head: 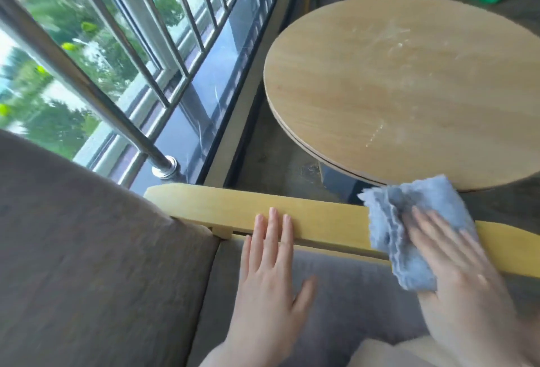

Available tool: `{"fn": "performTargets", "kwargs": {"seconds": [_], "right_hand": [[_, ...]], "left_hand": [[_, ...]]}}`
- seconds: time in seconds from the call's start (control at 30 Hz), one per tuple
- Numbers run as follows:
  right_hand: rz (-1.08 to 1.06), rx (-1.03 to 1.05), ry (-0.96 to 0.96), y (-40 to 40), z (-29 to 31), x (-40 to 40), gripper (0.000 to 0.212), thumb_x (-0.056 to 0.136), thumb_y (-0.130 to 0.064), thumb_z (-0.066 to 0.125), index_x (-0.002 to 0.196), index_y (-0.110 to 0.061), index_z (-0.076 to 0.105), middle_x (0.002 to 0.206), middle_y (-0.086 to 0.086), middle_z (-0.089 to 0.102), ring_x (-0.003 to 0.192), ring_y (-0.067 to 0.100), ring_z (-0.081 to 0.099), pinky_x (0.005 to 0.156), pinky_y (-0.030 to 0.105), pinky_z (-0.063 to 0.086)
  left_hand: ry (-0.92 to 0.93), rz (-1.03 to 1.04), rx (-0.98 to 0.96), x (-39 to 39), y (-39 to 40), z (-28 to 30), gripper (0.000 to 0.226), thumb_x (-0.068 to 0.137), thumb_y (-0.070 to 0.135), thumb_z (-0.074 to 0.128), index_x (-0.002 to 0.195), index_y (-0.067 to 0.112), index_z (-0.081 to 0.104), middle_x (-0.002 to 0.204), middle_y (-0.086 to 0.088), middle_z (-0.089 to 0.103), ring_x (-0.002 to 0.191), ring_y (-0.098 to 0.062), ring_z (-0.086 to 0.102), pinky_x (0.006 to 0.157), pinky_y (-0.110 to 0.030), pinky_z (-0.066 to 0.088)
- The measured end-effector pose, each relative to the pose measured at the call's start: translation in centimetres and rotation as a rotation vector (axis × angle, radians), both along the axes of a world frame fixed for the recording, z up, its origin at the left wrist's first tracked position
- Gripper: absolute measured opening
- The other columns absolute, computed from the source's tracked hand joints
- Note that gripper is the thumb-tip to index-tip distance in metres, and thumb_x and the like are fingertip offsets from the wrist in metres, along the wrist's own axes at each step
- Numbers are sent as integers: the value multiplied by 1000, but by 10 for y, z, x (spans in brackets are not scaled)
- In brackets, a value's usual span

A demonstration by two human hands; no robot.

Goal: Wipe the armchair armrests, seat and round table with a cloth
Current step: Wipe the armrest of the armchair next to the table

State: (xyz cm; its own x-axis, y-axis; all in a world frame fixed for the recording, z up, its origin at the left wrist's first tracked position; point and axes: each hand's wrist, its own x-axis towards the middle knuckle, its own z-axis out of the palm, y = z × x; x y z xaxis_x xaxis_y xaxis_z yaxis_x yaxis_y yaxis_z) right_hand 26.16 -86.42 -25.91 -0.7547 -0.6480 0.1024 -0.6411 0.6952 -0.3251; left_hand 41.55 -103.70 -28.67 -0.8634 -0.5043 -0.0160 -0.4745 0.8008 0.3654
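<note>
A blue-grey cloth (409,229) is lying draped over the yellow wooden armrest (306,214), toward its front end, hanging down over the inner edge; the right hand (455,261) is pressing it flat with fingers spread and straight; the left hand (271,276) is resting open, fingertips touching the armrest's inner edge near its back end, palm over the grey seat cushion (350,302); the brown backrest (87,249) is filling the lower left corner; beyond the armrest, a round wooden table (380,97) is showing pale smears; a barred window (146,45) is running along the dark floor.
</note>
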Motion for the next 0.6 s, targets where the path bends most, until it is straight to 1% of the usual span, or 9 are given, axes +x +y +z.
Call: {"fn": "performTargets", "kwargs": {"seconds": [0.1, 0.2, 0.27, 0.3, 0.37, 0.43, 0.5, 0.57, 0.6], "right_hand": [[170, -78, 52, -43, -10, 36, 71, 64, -11, 29, 126, -9, 62, 135, 5, 55, 129, 19, 42, 110, 33, 22], [395, -42, 39, -103, -12, 44, 78, 62, -10, 24, 131, -18, 59, 140, -3, 52, 132, 15, 44, 109, 35, 24], [357, -30, 3, -116, -8, 21, 77, 63, -4, 27, 131, -19, 59, 138, -4, 54, 129, 15, 49, 109, 31, 22], [287, -16, -32, -110, -5, 7, 71, 66, 2, 39, 130, -18, 59, 135, -3, 56, 126, 16, 52, 109, 29, 22], [158, 15, -66, -81, 0, -6, 72, 62, 11, 58, 130, -13, 59, 131, 0, 59, 122, 20, 56, 109, 31, 25], [161, -39, 10, -59, 3, 8, 69, 62, 5, 44, 128, -8, 59, 132, 4, 58, 126, 21, 50, 109, 36, 29], [282, -90, 46, -67, -1, 30, 69, 61, -1, 36, 124, -8, 63, 133, 3, 57, 128, 19, 46, 106, 37, 31], [440, -48, -19, -99, -4, 51, 68, 61, 0, 54, 126, -14, 64, 135, -2, 56, 130, 17, 48, 106, 36, 30], [505, -36, -29, -119, -4, 56, 68, 61, -2, 57, 127, -18, 63, 136, -5, 56, 130, 16, 48, 107, 35, 29]], "left_hand": [[18, 44, 25, 15, -17, -2, 83, 86, 51, 40, 153, 19, 4, 161, 2, -4, 146, -16, -11, 114, -32, -3], [45, 114, 60, 22, -35, 0, 80, 86, 57, 27, 151, 25, -7, 156, 10, -20, 142, -7, -25, 115, -32, -7], [67, 175, 36, 23, -46, 3, 78, 86, 58, 23, 147, 27, -14, 153, 9, -28, 140, -7, -29, 115, -28, -13], [63, 204, 31, 24, -50, 6, 78, 87, 59, 24, 145, 27, -18, 152, 7, -32, 139, -7, -32, 114, -26, -16], [34, 274, 59, 31, -56, 10, 81, 86, 61, 22, 142, 28, -27, 147, 8, -42, 135, -6, -38, 111, -24, -19], [36, 341, 88, 37, -62, 10, 84, 82, 64, 20, 138, 29, -32, 144, 11, -46, 133, -5, -40, 110, -24, -18], [51, 372, 112, 42, -65, 6, 85, 89, 57, 33, 138, 28, -30, 145, 11, -43, 134, -4, -38, 112, -24, -15], [67, 346, 132, 46, -68, 4, 89, 92, 45, 45, 139, 27, -28, 147, 10, -40, 135, -3, -36, 111, -22, -16], [75, 336, 147, 47, -69, 4, 90, 93, 42, 48, 139, 27, -28, 147, 10, -40, 135, -2, -36, 110, -19, -17]]}}
